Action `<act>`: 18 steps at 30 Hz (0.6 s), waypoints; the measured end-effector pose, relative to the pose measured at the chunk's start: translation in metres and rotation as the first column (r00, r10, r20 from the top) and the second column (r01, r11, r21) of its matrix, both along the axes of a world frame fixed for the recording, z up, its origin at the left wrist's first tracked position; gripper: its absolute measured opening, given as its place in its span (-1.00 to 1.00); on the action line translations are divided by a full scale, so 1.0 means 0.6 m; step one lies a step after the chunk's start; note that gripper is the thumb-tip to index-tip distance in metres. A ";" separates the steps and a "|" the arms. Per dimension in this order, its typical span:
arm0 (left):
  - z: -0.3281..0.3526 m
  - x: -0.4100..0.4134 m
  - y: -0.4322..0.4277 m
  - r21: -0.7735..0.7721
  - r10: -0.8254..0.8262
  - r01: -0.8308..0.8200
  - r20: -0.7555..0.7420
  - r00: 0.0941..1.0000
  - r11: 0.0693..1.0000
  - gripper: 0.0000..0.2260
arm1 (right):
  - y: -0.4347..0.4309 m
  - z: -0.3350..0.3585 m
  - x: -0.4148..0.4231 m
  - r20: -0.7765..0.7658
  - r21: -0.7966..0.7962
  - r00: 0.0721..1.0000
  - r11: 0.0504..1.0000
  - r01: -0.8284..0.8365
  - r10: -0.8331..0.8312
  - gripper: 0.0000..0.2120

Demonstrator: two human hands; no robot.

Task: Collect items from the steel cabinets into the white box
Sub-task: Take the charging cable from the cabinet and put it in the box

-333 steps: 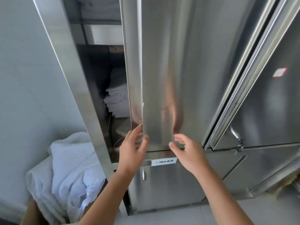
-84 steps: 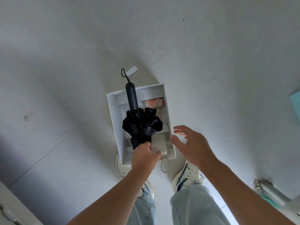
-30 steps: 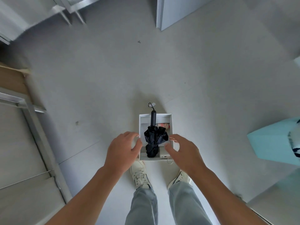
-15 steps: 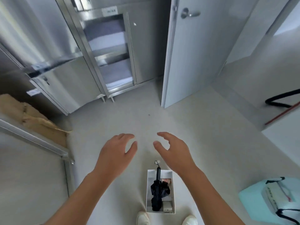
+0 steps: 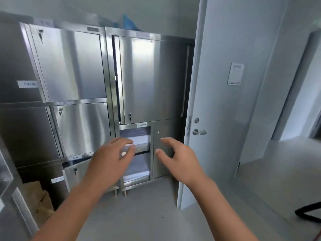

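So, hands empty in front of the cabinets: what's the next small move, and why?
Probably reach the left hand into the open lower compartment, where folded white linen shows. Both it and the right hand are open and hold nothing, and that compartment is the one plainly open with contents in sight.

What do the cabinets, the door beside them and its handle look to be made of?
Cabinets: brushed stainless steel, judging by the streaky vertical reflections and silver sheen. Door: smooth, matt, pale grey-white face, probably painted or laminated; what lies beneath cannot be told. Handle: silvery metal with a satin shine.
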State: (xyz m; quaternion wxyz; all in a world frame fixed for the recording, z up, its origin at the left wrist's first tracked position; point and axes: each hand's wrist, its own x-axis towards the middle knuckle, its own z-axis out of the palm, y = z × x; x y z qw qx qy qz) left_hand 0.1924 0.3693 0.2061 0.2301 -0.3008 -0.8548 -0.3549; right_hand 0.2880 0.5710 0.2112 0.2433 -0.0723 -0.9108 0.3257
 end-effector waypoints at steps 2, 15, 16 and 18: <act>0.030 -0.006 -0.019 0.001 0.017 -0.017 -0.027 0.999 1.000 -0.80 | -0.013 0.029 -0.004 -0.034 0.019 0.999 1.000 -0.019 0.020 -0.53; 0.056 -0.039 -0.114 -0.046 0.134 -0.134 -0.011 0.991 0.990 -0.69 | -0.085 0.058 -0.081 -0.096 0.067 0.987 0.991 -0.120 0.126 -0.55; 0.048 -0.042 -0.117 -0.055 0.140 -0.140 0.000 0.990 0.989 -0.67 | -0.092 0.049 -0.088 -0.087 0.058 0.986 0.989 -0.138 0.143 -0.55; 0.031 -0.044 -0.122 -0.071 0.161 -0.159 0.020 0.987 0.985 -0.67 | -0.101 0.028 -0.103 -0.063 0.039 0.984 0.985 -0.167 0.169 -0.56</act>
